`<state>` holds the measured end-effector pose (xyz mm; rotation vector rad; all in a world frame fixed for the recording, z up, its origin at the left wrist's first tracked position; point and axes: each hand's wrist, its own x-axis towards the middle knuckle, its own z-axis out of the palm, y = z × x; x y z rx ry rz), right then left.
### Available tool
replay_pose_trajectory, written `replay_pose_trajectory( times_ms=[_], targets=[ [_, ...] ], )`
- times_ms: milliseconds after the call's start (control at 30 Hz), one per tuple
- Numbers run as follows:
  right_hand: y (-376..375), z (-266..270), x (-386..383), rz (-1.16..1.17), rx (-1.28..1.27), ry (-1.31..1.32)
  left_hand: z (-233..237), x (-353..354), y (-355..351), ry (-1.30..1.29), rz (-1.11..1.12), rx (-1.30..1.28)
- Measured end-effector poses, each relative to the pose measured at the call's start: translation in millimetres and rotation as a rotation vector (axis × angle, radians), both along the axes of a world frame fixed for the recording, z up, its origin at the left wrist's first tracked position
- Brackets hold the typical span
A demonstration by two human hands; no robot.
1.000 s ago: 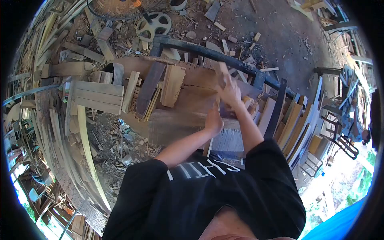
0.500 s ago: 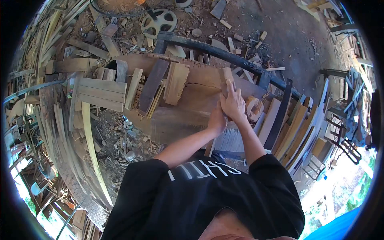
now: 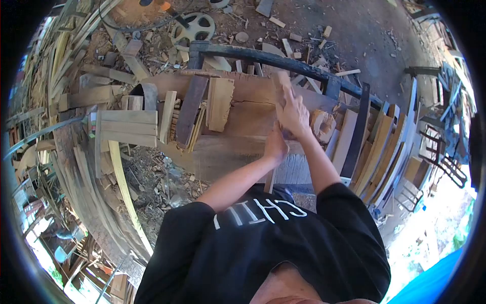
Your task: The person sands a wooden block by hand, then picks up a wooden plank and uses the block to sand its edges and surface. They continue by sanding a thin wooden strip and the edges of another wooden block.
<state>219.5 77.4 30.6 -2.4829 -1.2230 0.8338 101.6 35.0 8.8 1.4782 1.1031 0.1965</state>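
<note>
My right hand [image 3: 293, 114] is closed on a pale wooden piece [image 3: 280, 81], blurred by motion, which points away from me over the workbench [image 3: 248, 124]. Its index finger lies forward along the wood. Close by, toward my body, my left hand [image 3: 276, 145] is closed at the near end of the same piece, its fingers mostly hidden. Whether a small tool sits under the right palm cannot be made out. Right of my hands lies a rough chunk of wood [image 3: 322, 125], and to their left a wooden block [image 3: 220, 104] with a jagged edge.
A dark beam [image 3: 263, 57] runs along the bench's far side. Boards and a handsaw [image 3: 357, 131] lean at the right. Stacked boards [image 3: 129, 126] and a dark plank [image 3: 192, 109] stand left. A spoked wheel [image 3: 193, 30] and scraps lie on the dirt floor.
My right hand and the far end of the wooden piece have moved slightly away from me. My left hand stays nearly in place. The view has shifted a little.
</note>
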Motion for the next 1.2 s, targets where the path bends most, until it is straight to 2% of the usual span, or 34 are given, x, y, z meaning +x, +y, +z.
replay_pose_trajectory(
  times_ms=[67,133,200,267,300,367,467,567,600,667,700,767,867,1000,1067,1200],
  targets=[
    [22,-15,16,-0.042,0.031,-0.034,-8,2,-4,0.199,-0.009,0.152],
    [35,-16,22,-0.019,-0.004,-0.015,-1,3,-2,0.181,0.004,0.135],
    [11,-7,7,-0.003,0.025,-0.018,-2,1,1,0.166,0.016,0.112],
    [-4,3,-5,0.025,0.034,-0.018,-19,-1,-2,-0.132,0.066,0.135],
    [-8,9,-9,0.017,0.026,-0.021,-17,0,1,-0.133,0.067,0.121],
    [-10,3,-8,0.012,-0.005,-0.015,-14,-1,2,0.096,-0.011,-0.053],
    [22,-29,18,-0.032,0.04,-0.035,8,0,8,0.259,-0.055,-0.012],
    [22,-23,22,0.04,0.087,-0.064,-2,1,3,0.251,-0.034,-0.004],
    [9,-5,13,0.06,0.042,-0.038,-8,2,3,0.24,-0.033,0.001],
    [-3,10,5,0.09,-0.021,-0.007,-17,0,-3,0.012,0.026,0.095],
    [-6,11,4,0.09,-0.011,-0.029,-13,1,1,0.015,0.031,0.086],
    [-8,-2,7,0.087,-0.018,-0.035,4,2,4,0.206,-0.068,0.046],
    [23,-31,24,0.027,0.038,-0.015,0,0,5,0.234,-0.058,0.013],
    [11,0,16,0.098,0.003,-0.03,-8,3,4,0.205,-0.044,0.043],
    [-7,23,3,0.151,-0.056,-0.009,-7,0,-1,0.053,0.008,0.044],
    [14,-16,19,0.092,0.029,-0.018,-11,-1,0,0.123,-0.044,0.082]
  ],
)
